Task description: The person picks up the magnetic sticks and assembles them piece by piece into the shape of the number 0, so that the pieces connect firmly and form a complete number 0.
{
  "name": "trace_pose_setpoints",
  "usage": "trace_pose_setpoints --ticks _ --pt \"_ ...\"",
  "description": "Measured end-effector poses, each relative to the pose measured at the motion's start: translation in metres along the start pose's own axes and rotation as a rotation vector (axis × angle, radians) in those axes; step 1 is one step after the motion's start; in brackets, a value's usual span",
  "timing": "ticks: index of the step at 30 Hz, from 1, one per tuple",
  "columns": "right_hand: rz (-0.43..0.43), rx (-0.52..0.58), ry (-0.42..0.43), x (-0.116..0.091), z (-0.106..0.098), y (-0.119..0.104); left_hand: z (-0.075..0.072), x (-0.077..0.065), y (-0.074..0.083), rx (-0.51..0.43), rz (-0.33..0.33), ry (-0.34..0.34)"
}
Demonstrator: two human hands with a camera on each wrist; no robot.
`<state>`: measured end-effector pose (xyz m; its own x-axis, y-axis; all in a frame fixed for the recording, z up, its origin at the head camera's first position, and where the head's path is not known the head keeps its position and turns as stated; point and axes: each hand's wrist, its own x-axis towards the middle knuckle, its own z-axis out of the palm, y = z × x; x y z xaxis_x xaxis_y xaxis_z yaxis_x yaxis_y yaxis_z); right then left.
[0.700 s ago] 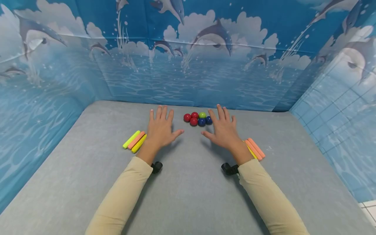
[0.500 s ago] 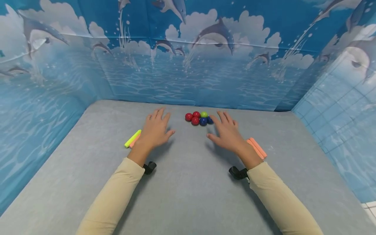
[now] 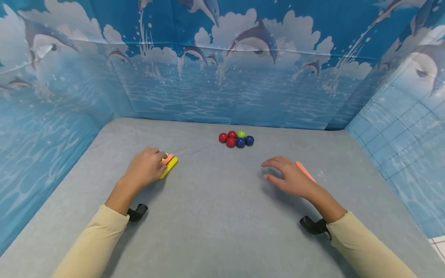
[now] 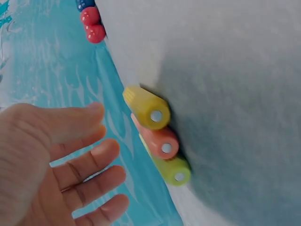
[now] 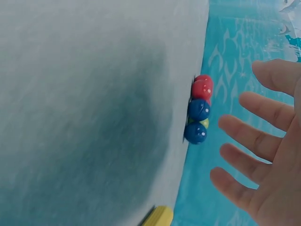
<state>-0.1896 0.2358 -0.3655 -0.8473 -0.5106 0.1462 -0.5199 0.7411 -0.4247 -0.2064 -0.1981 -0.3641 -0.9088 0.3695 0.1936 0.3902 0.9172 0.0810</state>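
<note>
Hovering over the grey tabletop (image 3: 215, 216), here's the left hand (image 3: 145, 166), thumb and fingers parted, nothing held, just beside a yellow rounded stick (image 4: 144, 104), an orange rounded stick (image 4: 154, 136) and a lime-green rounded stick (image 4: 167, 167), lying together. They look light, stiff, fairly smooth; a mid-length pinch should suit. Opposite, the right hand (image 3: 290, 175), empty too, fingers loosely spread, hangs near a partly hidden salmon-orange stick (image 3: 305, 171).

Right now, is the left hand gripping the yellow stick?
No, the left wrist view shows the left hand with its fingers apart from the yellow stick, a visible gap between them.
</note>
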Motion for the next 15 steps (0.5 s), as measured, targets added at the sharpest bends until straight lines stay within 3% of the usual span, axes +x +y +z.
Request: trace_pose_setpoints --ticks 6,15 --pt "0.013 -0.004 -0.007 -0.0069 -0.0006 0.0043 0.0060 0.0045 0.0012 -0.056 -0.043 -0.063" --pt "0.031 -0.012 -0.033 -0.0068 -0.0032 0.0025 0.0072 0.0096 0.0083 -0.040 -0.151 -0.251"
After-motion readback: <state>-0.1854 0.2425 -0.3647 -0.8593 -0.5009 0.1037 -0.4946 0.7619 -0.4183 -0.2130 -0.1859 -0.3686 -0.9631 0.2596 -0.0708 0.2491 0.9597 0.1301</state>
